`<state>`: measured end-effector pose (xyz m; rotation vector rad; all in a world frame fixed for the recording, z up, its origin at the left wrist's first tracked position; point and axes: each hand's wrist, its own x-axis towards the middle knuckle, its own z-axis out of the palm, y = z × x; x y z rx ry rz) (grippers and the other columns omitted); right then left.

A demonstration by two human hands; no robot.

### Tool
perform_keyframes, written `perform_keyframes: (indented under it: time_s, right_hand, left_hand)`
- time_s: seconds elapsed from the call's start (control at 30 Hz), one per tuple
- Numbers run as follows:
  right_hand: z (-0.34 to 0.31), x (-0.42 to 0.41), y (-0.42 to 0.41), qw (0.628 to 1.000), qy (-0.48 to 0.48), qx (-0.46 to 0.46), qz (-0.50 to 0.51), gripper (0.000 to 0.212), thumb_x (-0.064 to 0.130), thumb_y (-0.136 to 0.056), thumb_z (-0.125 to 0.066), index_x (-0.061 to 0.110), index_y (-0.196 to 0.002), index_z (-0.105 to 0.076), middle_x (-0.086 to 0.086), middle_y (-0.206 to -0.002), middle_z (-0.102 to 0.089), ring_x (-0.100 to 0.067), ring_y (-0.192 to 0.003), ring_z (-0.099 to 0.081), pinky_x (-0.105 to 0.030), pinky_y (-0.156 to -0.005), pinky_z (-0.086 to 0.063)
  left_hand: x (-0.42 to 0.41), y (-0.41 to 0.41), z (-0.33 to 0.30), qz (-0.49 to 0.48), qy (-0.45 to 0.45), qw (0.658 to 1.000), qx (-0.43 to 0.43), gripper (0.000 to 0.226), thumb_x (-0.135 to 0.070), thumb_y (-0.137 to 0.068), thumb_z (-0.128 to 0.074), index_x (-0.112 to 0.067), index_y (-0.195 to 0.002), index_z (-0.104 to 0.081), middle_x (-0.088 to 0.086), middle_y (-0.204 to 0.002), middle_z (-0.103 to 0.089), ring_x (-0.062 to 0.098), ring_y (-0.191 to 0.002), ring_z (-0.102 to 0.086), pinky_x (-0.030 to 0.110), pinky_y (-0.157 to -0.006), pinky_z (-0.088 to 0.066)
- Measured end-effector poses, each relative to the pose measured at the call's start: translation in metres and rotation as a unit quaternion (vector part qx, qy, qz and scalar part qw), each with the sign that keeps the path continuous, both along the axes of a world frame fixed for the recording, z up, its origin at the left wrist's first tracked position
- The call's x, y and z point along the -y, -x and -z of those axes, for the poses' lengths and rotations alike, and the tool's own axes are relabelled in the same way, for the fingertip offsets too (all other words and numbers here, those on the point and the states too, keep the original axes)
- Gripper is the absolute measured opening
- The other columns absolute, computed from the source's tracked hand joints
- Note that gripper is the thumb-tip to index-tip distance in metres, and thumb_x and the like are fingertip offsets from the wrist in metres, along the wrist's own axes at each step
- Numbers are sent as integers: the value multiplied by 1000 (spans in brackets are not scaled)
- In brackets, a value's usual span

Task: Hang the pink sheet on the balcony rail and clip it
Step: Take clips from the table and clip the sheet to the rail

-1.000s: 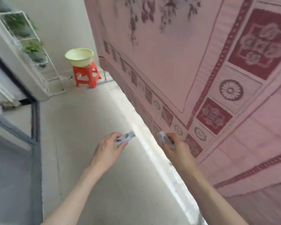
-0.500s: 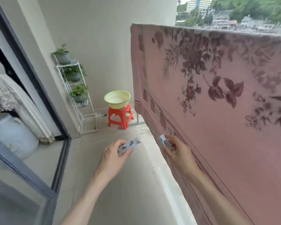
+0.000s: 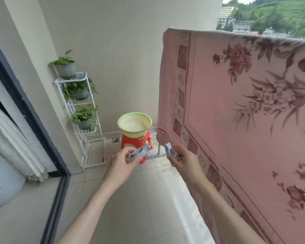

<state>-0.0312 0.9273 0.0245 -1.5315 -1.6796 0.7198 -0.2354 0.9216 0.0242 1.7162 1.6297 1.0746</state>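
From the head camera, both bare forearms reach forward and down over the tiled balcony floor. The left hand (image 3: 121, 162) is turned palm inward, its fingers and thumb pinching a grey clip (image 3: 140, 151) that sticks out to the right, in front of the red stool (image 3: 128, 140). The right hand (image 3: 184, 160) sits just beside the lower edge of the pink sheet (image 3: 236, 120), fingers curled round a second grey clip (image 3: 169, 150) whose tip points up and left (its jaws are too blurred to judge). The sheet already hangs over the balcony rail, draping down on the right with a floral print and a patterned border. A pale green basin (image 3: 134, 126) rests on the stool, near a white plant rack (image 3: 81, 111). No writing is legible anywhere.
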Motion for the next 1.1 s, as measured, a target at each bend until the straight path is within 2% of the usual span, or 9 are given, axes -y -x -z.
perform_keyframes:
  time_s: [0.13,0.27,0.37,0.57,0.73,0.83,0.93,1.03,1.1]
  right_hand:
    - [-8,-92,34,1000,15,-10,19,25,21,-85,-63,21,-110,-62,12,-81,-62,-15,-72,-57,-25,-67,-43]
    - [-8,-178,44,998,18,-12,52,27,19,-86,-61,23,-113,-61,6,-93,-66,-16,-84,-60,-19,-70,-42]
    - [9,-242,53,998,31,-10,57,28,20,-88,-58,25,-116,-59,6,-96,-65,-14,-91,-60,-25,-76,-45]
    - [21,-402,63,998,33,-31,51,26,25,-90,-55,23,-117,-57,8,-92,-61,-8,-84,-57,-3,-61,-38]
    - [-5,-528,71,989,29,-135,61,16,17,-90,-55,22,-106,-59,3,-90,-62,-9,-77,-55,-5,-62,-41]
    - [-12,-585,74,985,48,-142,83,12,14,-90,-52,19,-102,-55,-1,-90,-65,-14,-72,-59,-20,-65,-45]
    - [-17,-633,75,965,81,-229,101,8,14,-91,-46,12,-98,-51,-3,-79,-62,-15,-58,-51,-28,-61,-42]
    - [-22,-677,75,935,81,-323,121,26,32,-79,-60,10,-89,-52,1,-61,-51,-12,-50,-41,-27,-54,-34]
    - [-25,-705,78,933,66,-333,116,28,34,-84,-65,8,-89,-56,3,-57,-43,-11,-50,-36,-26,-53,-33]
  left_hand:
    - [-104,34,-17,13,-2,1000,27,13,-20,-79,-71,-20,-90,-64,-10,-81,-67,-10,-71,-57,2,-60,-38]
    - [-191,49,-4,55,38,997,28,17,-23,-77,-72,-22,-91,-63,-6,-91,-67,0,-79,-61,3,-63,-39]
    - [-259,62,18,58,60,996,16,21,-23,-76,-73,-20,-95,-63,-4,-97,-66,1,-82,-61,1,-62,-38]
    - [-426,67,20,68,48,996,22,18,-19,-76,-73,-25,-89,-63,-14,-88,-64,3,-82,-58,4,-63,-38]
    - [-558,65,-10,84,36,993,75,19,-21,-77,-72,-36,-84,-62,-16,-83,-66,0,-71,-58,12,-68,-43]
    - [-617,70,-15,90,48,989,109,17,-21,-77,-72,-32,-88,-66,-11,-88,-69,5,-78,-60,26,-74,-46]
    - [-669,65,-19,108,74,979,156,18,-17,-77,-72,-28,-89,-65,-7,-88,-68,9,-79,-60,25,-77,-45]
    - [-722,53,-29,158,79,967,184,15,-18,-77,-72,-25,-90,-66,-7,-85,-67,3,-73,-58,21,-75,-45]
    - [-760,44,-36,212,73,956,189,14,-19,-77,-71,-24,-89,-67,-8,-85,-67,-1,-71,-58,19,-71,-45]
